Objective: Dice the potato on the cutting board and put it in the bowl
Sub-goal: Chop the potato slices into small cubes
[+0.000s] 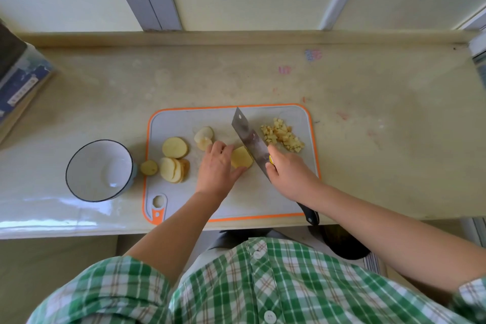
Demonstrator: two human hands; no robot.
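A grey cutting board point(263, 200) with an orange rim lies on the counter. My left hand point(217, 168) presses down on a stack of potato slices point(241, 157) at the board's middle. My right hand point(288, 168) grips a cleaver point(248, 137); its blade rests against the right side of that stack. To the right of the blade lies a pile of diced potato point(283, 134). More potato slices point(175, 159) and an end piece point(203, 137) lie on the board's left part. A white bowl point(79, 166) with a dark rim stands left of the board, holding nothing.
The counter point(368, 118) ends at a raised back ledge under the window. A blue-and-white box point(18, 81) sits at the far left. The counter's front edge runs just below the board, close to my checked shirt.
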